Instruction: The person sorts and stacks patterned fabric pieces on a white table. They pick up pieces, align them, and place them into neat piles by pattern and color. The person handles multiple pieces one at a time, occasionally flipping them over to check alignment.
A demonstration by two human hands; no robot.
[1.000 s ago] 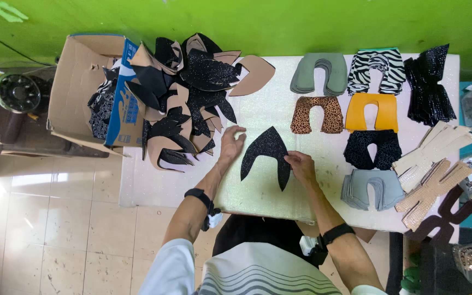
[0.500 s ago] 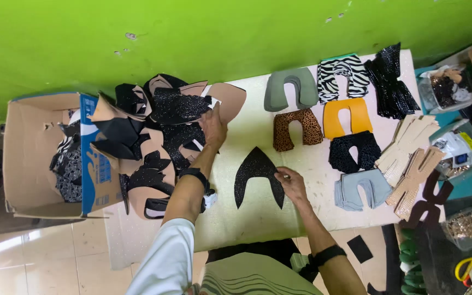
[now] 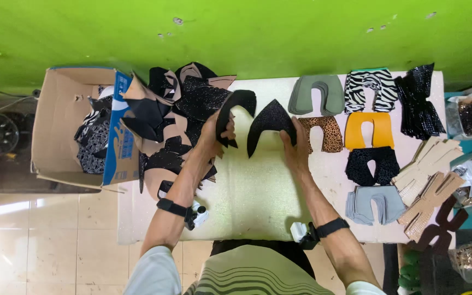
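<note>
Both arms out: left hand (image 3: 214,134) grips black cutout (image 3: 235,112), right hand (image 3: 295,148) presses another (image 3: 271,121).

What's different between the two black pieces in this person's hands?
The black piece in the left hand, at, is lifted and tilted off the white table, while the black piece under the right hand, at, lies flat on it. The lifted piece shows a curved, hooked outline; the flat piece shows a pointed top with two legs. The left hand grips its piece; the right hand only presses its piece's edge. Both are dark and speckled.
</note>
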